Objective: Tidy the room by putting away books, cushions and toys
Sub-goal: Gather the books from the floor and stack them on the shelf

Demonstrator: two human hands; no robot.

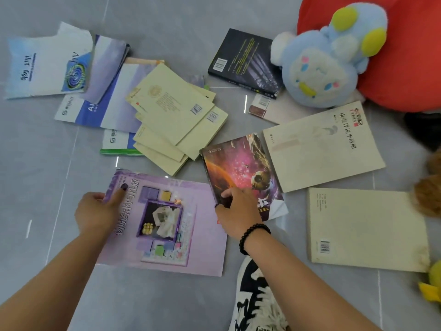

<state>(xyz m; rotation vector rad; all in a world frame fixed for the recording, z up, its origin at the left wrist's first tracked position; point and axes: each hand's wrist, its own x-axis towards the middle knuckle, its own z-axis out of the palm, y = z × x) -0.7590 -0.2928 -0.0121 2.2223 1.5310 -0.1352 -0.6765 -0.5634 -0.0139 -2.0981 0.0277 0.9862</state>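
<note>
I see grey tiled floor (167, 32) filling the view, books scattered flat across it. Biggest item: red cushion (405, 68) top right, partly cut off by the frame edge. Blue plush toy (322, 65) leans on it, yellow ear patches, white face, lying over the corner of a black book (241, 58) that shows its barcode side.

Nearest me, purple book (164, 223): large, thin, lilac cover with a framed photo in the middle and small coloured squares around it, corners worn. My left hand (97, 213) grips its top-left corner, thumb on top of the cover, fingers curled under the edge.

Just right of it, space book (243, 170): glossy cover with orange planet arc, pink starfield, a round craft; lower corner bent up, white underside showing. My right hand (238, 211) rests on its lower-left edge, fingers curled at the spine; I cannot tell if they actually pinch it. Black bead bracelet (253, 237) on that wrist.

Cream book (322, 149) touches the space book's right side, red title text. Another cream book (365, 228) lies lower right, barcode up. Fanned pile of cream paperbacks (174, 115) centre, overlapping blue-white textbooks (105, 91) at left. Black-white sneaker (255, 299) at the bottom.
</note>
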